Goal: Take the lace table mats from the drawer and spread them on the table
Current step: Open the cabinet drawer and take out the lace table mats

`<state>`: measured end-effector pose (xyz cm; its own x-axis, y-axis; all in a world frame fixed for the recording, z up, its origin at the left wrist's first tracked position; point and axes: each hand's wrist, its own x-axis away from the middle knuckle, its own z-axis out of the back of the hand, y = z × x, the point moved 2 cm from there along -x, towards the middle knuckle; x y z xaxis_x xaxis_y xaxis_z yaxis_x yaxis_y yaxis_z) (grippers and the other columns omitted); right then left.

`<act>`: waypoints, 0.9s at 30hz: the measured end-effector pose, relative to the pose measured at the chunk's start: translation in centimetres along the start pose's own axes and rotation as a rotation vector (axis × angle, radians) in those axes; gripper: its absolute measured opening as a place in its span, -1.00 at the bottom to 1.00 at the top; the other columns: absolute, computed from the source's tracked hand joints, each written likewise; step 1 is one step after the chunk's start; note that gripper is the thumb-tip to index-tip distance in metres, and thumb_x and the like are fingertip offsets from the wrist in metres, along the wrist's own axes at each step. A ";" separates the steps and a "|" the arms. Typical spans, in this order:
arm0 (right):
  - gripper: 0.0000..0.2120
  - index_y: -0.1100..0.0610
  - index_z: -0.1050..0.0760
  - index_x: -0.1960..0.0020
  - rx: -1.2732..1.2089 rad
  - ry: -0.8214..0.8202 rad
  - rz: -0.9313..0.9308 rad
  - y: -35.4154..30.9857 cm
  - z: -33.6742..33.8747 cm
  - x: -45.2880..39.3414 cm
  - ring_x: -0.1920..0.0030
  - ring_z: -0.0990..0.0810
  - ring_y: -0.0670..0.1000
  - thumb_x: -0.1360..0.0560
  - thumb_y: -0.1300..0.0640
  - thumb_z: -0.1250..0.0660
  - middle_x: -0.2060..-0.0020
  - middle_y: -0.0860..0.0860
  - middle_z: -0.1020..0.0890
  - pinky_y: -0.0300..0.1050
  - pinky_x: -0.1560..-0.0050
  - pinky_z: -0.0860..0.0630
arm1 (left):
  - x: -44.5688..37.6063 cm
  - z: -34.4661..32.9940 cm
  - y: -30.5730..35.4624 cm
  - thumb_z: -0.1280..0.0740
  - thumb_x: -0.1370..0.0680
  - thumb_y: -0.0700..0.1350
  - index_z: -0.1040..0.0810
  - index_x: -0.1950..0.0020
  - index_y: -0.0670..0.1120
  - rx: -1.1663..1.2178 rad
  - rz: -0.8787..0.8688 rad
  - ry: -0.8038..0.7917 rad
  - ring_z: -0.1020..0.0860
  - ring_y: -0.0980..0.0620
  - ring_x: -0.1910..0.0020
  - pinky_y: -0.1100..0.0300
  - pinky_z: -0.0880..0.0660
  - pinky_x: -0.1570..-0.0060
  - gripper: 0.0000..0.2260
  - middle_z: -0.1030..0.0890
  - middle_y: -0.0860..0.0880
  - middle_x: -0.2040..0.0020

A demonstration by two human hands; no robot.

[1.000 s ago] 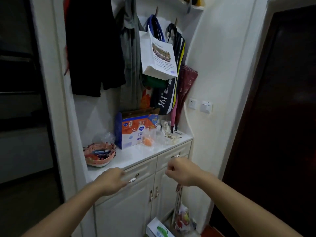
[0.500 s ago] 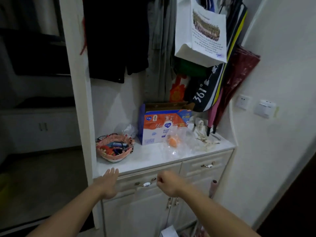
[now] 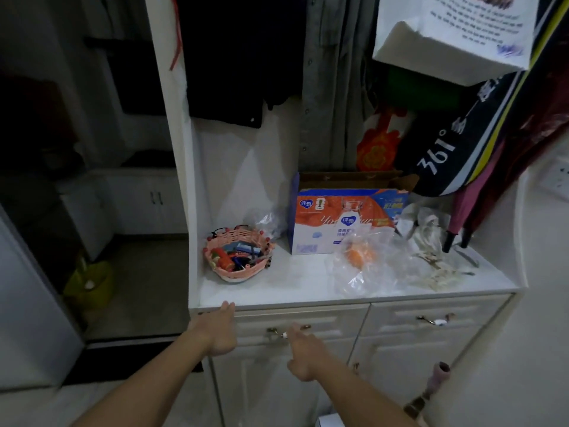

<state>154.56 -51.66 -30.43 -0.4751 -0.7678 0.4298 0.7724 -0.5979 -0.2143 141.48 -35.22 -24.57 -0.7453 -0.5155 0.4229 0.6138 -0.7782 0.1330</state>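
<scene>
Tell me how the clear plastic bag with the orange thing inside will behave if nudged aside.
The clear plastic bag looks thin and crumpled, so probably floppy and light. It would likely slide on the smooth white countertop. The orange item might shift inside.

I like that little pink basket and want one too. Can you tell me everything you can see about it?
The pink basket is small and round, woven from what looks like plastic strips, with little red beads along its rim. It sits upright on the white countertop, near the left end, left of the yogurt box. It is full of small jumbled things, too blurry to name. A clear plastic bag lies just behind it. Neither hand touches it.
</scene>
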 end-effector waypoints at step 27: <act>-0.38 0.16 -0.11 -0.54 -0.008 -0.078 -0.042 0.0 -2.3 0.2 -0.46 -0.28 0.16 -0.52 0.26 -0.21 -0.51 0.14 -0.25 0.00 -0.43 -0.28 | -0.8 -0.4 -0.6 -0.18 -0.49 -0.03 -0.07 -0.54 0.02 0.091 0.027 0.075 -0.30 -0.09 -0.45 0.00 -0.36 -0.33 -0.37 -0.15 0.02 -0.57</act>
<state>153.52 -52.33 -32.41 -0.4721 -0.7221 0.5057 0.7490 -0.6311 -0.2019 141.56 -34.47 -25.34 -0.7433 -0.5641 0.3595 0.6527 -0.7294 0.2048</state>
